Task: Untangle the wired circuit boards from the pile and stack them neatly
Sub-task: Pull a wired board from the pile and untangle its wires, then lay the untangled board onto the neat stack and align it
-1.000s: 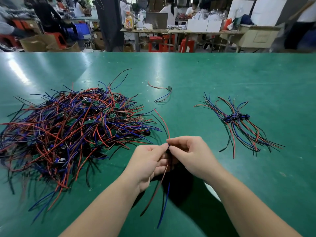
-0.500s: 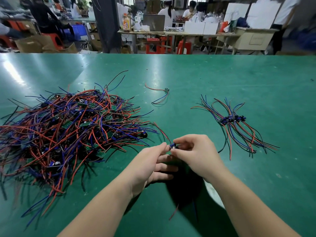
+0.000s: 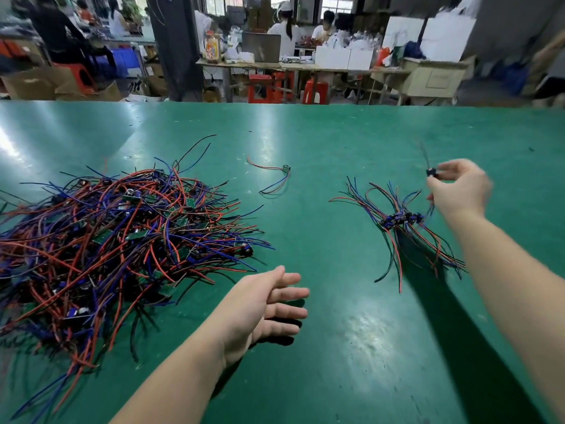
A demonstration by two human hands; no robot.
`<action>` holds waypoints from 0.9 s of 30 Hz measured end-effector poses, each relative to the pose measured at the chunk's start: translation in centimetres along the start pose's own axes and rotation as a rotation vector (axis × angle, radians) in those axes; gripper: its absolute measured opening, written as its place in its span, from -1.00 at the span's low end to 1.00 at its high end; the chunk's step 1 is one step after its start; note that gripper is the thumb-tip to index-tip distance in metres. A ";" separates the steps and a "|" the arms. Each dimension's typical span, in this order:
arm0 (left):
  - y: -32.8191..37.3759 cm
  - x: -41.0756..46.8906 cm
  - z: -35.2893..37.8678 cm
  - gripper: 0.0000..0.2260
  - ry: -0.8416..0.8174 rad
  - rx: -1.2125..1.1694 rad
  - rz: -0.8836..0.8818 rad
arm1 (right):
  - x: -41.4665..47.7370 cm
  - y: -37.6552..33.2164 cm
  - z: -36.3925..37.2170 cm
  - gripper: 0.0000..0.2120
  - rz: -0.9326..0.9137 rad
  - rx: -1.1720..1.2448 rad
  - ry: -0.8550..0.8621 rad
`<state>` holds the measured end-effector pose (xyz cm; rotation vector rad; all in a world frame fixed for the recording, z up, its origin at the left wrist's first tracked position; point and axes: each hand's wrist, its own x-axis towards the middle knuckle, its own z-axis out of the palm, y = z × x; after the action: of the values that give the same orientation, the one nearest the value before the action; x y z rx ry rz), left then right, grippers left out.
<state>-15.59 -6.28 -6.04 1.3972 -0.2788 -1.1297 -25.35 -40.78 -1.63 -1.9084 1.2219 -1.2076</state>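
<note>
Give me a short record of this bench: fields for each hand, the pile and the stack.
pile: tangled red, blue and black wired boards, left
stack: aligned wired boards, right
stray wired board: alone between them, farther back
left hand: open, empty, over the green table mat
right hand: pinches a small dark wired circuit board, raised near the stack

Bright, even overhead light on a glossy green surface (image 3: 336, 142), with motion blur at the right.

Pale glare lies on the surface at its far left edge, in faint streaks across the middle, and in a mottled patch near the right forearm. Dark, soft-edged shadows sit under the left hand (image 3: 269, 304) and along the right arm. The right hand (image 3: 458, 188) and the small board (image 3: 431, 172) it pinches are smeared, and the board's wires almost dissolve. The wire pile (image 3: 116, 240) is fairly sharp. The room behind is soft and most blurred at the upper right, and the wide lens stretches the forearms toward the lower corners.
</note>
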 end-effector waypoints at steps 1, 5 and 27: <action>0.0 0.0 0.0 -0.68 -0.001 -0.001 -0.001 | 0.6 1.5 0.2 -0.83 0.017 -0.113 -0.034; 0.0 0.1 0.0 -0.68 -0.013 0.000 -0.002 | 0.4 5.6 0.4 -0.86 0.080 -0.434 -0.157; 0.8 -1.2 -0.1 -0.83 0.384 0.335 0.548 | -1.3 1.5 -1.4 -0.47 -0.090 -0.727 -0.400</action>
<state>-15.73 -5.46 -4.85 1.6614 -0.5505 -0.3635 -27.45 -40.20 -2.74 -2.5764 1.4698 -0.3749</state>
